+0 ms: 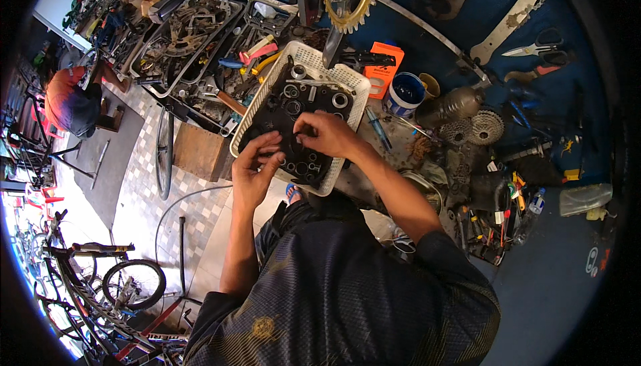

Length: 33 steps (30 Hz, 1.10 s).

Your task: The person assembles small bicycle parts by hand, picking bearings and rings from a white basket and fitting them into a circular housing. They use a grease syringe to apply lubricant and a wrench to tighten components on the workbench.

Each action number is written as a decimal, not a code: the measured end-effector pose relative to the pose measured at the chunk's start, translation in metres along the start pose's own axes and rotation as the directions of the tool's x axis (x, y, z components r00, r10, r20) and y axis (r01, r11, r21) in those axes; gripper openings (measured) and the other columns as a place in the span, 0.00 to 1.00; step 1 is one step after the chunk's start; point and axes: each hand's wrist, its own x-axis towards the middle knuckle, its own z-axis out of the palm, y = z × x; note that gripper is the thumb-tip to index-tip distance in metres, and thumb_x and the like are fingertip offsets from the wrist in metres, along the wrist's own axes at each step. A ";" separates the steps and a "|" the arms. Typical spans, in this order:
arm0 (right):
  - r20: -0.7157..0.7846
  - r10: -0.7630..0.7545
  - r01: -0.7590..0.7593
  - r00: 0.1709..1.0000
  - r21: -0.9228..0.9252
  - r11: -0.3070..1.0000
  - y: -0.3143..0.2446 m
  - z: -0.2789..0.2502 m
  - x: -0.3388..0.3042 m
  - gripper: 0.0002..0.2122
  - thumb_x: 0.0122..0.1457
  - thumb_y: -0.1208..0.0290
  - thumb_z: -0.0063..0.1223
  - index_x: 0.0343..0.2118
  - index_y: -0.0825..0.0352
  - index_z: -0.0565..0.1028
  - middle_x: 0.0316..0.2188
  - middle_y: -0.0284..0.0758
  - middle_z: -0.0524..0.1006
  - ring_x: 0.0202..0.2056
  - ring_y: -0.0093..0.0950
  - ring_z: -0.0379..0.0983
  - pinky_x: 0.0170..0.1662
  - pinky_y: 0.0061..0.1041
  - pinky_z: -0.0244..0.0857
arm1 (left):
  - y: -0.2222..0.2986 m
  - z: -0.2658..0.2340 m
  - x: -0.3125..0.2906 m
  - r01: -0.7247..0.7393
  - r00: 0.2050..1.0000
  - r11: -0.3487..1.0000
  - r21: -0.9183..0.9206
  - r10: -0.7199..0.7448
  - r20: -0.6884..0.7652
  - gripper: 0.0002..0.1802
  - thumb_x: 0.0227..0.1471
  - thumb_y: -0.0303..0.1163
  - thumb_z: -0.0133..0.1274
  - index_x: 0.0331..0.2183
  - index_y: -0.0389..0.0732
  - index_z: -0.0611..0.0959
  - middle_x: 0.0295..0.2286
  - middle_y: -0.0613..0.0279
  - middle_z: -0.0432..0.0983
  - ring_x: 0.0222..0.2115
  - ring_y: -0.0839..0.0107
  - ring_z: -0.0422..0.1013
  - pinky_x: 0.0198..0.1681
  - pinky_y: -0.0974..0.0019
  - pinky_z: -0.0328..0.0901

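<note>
A white plastic basket (362, 87) lies in front of me, lined with a dark, greasy-looking sheet (269, 117). Small metal bicycle parts are spread on the sheet, among them a thick silver ring (340, 100) and a dark ring (292, 107). Over the basket's middle, my right hand (328, 133) is closed in a pinch; whatever is between its fingertips is too small and dark to name. My left hand (255, 165) hovers at the basket's near left side, its fingers curved and apart, with nothing visible in it.
Above the basket hangs a crank with a gold chainring (366, 13). To the right stand a blue tub (404, 92), a dusty plastic bottle (451, 107) and a sprocket cassette (486, 127). A tray of metal parts (190, 32) lies left. Another person (75, 102) bends down at far left.
</note>
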 end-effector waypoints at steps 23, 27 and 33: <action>-0.400 0.290 -0.147 0.870 0.352 0.925 0.002 -0.079 -0.062 0.09 0.67 0.69 0.58 0.45 0.68 0.80 0.33 0.33 0.82 0.36 0.21 0.80 0.40 0.25 0.72 | 0.029 0.023 0.006 0.037 0.979 0.758 -0.651 0.101 0.174 0.35 0.51 0.12 0.63 0.58 0.34 0.68 0.57 0.42 0.70 0.49 0.64 0.76 0.45 0.59 0.80; -0.496 0.366 -0.368 0.787 0.097 0.925 0.030 -0.089 -0.075 0.09 0.63 0.68 0.62 0.42 0.67 0.81 0.32 0.33 0.82 0.33 0.23 0.79 0.39 0.27 0.72 | 0.027 0.014 0.003 0.030 0.987 0.733 -0.680 0.088 0.138 0.34 0.52 0.13 0.61 0.59 0.34 0.68 0.58 0.40 0.68 0.48 0.62 0.76 0.43 0.58 0.81; -0.342 0.593 -0.684 0.729 -0.334 0.649 0.074 -0.085 -0.077 0.16 0.59 0.65 0.63 0.48 0.65 0.78 0.44 0.45 0.82 0.45 0.45 0.80 0.46 0.46 0.73 | 0.031 0.007 -0.001 -0.070 0.983 0.786 -0.615 0.161 0.093 0.34 0.53 0.16 0.63 0.59 0.34 0.69 0.59 0.40 0.67 0.47 0.64 0.76 0.45 0.59 0.80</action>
